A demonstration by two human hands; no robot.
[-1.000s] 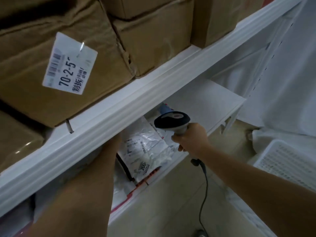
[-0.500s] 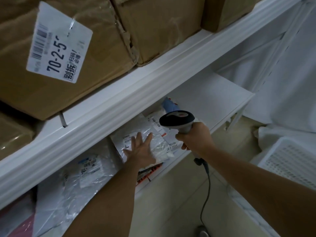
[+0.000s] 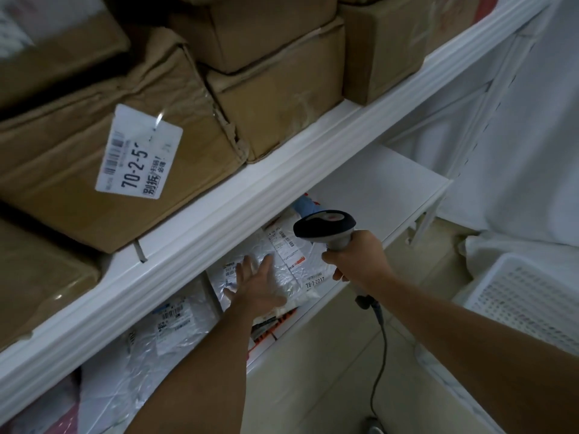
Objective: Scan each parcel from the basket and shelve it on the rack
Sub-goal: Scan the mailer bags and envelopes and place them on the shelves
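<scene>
Parcel, a white plastic mailer, lies flat on the lower shelf of the rack at centre frame, under the left hand, whose fingers are spread straight and press down on it. Right hand grips the handle of the scanner, fingers wrapped round it, head hanging just above the parcels and cable trailing toward the bottom of the frame.

Shelving looks like the step in hand. To do it well, I would slide the mailer fully behind the shelf lip, flat, label up and readable, without covering the neighbouring label reading 78-2-2217, and keep the scanner clear of the upper shelf edge.

Upper shelf, across the upper left of the frame, carries brown cardboard boxes, one with a white tag. Lower shelf holds several more white mailers toward lower left. White basket at right edge shows only perforated wall; its contents cannot be seen.
</scene>
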